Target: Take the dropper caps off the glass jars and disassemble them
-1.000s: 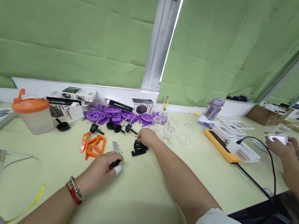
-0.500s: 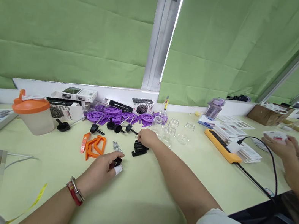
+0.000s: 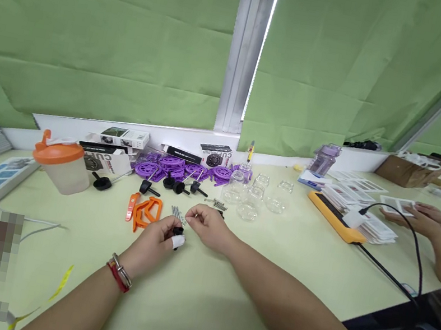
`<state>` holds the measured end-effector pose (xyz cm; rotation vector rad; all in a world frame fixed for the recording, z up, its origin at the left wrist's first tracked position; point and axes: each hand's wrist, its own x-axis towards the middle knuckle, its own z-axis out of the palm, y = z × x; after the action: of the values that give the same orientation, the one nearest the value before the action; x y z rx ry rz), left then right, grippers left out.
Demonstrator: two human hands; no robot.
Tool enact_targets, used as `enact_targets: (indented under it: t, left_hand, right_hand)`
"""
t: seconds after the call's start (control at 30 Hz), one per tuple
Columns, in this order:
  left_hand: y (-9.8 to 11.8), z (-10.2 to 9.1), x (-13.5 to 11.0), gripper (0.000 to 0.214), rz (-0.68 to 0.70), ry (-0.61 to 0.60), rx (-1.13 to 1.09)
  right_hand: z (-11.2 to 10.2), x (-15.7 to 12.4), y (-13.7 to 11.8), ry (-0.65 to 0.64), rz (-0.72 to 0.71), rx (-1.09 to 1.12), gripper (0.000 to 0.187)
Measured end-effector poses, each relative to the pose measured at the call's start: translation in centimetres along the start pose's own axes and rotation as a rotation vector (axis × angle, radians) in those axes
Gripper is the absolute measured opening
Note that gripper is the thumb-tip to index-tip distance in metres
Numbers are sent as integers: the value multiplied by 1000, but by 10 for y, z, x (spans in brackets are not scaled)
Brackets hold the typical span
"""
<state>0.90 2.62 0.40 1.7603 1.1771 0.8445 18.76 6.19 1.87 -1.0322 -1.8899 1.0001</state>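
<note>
My left hand (image 3: 156, 243) rests on the pale green table (image 3: 197, 297), fingers closed round a small black part (image 3: 178, 231); one fingertip wears white tape. My right hand (image 3: 210, 226) sits just to its right, fingers pinched together on something too small to name. A bundle of thin metal pins (image 3: 176, 213) lies just beyond both hands. Small springs (image 3: 216, 203) lie past the right hand. Orange plastic pieces (image 3: 144, 211) lie to the left of the pins.
Purple wheels (image 3: 179, 169), black knobs (image 3: 174, 184) and small boxes (image 3: 116, 138) line the back by the window sill. Clear glass jars (image 3: 255, 197) stand centre right. An orange-lidded cup (image 3: 62, 164) stands left. Another person's hands (image 3: 416, 216) handle cards at right, near a yellow device (image 3: 333, 218) with a cable.
My right hand has drawn back from the stack of black pieces toward my left hand, now pinched close beside it. The view shifted slightly right. The other person's hands lowered onto the cards.
</note>
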Motion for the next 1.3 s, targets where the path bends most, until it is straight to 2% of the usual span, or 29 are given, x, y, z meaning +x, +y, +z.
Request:
enact_targets:
  t: [0.1, 0.37, 0.77, 1.3]
  left_hand:
    - [-1, 0, 0, 15, 7, 14, 10]
    - [1, 1, 1, 15, 31, 47, 39]
    - [8, 1, 0, 18, 40, 73, 69]
    - [7, 1, 1, 18, 45, 53, 82]
  right_hand:
    - [7, -8, -2, -21, -11, 25, 10]
    - [10, -11, -3, -22, -49, -22, 10]
    - [7, -10, -3, -26, -46, -44, 11]
    - [6, -10, -3, -32, -32, -34, 13]
